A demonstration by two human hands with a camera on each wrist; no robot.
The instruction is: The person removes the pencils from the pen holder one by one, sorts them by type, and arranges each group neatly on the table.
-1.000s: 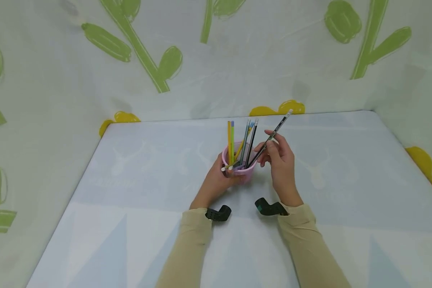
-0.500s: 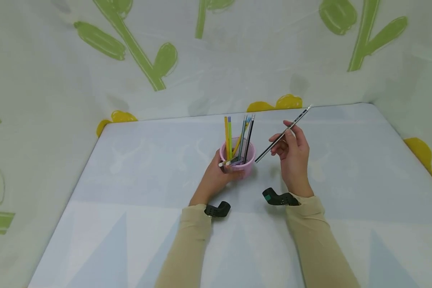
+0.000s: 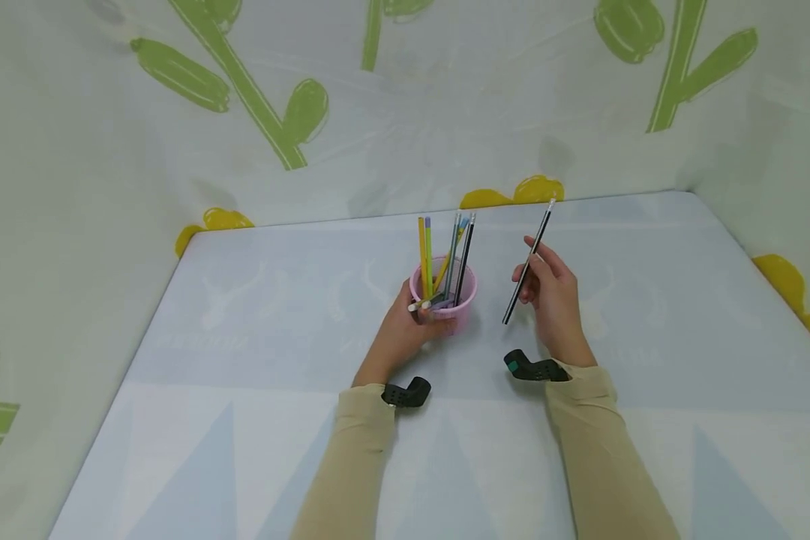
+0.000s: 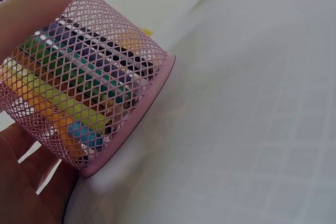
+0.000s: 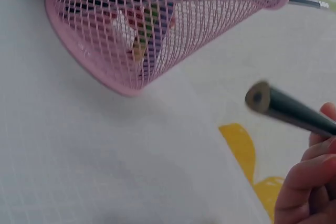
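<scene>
A pink mesh pencil cup (image 3: 464, 306) stands on the table with several pencils (image 3: 424, 255) in yellow, green, teal and black poking out of its top. My left hand (image 3: 405, 330) grips the cup's side, thumb across the front; the left wrist view shows the mesh wall (image 4: 94, 66) between thumb and fingers. To the right of the cup, my right hand (image 3: 555, 304) pinches a dark striped pencil (image 3: 532, 255) with a white top end. Its flat, unsharpened lower end (image 5: 258, 98) points down and toward the cup, apart from it.
The pale blue and white tablecloth (image 3: 243, 315) spreads around both hands. Behind the table's far edge hangs a white cloth backdrop (image 3: 486, 112) printed with green stems and yellow shapes. Black wrist cameras (image 3: 408, 392) sit on both cuffs.
My right hand has drawn the dark pencil out of the cup and moved right. Over the last half second the pencil has swung more upright. My left hand keeps hold of the cup.
</scene>
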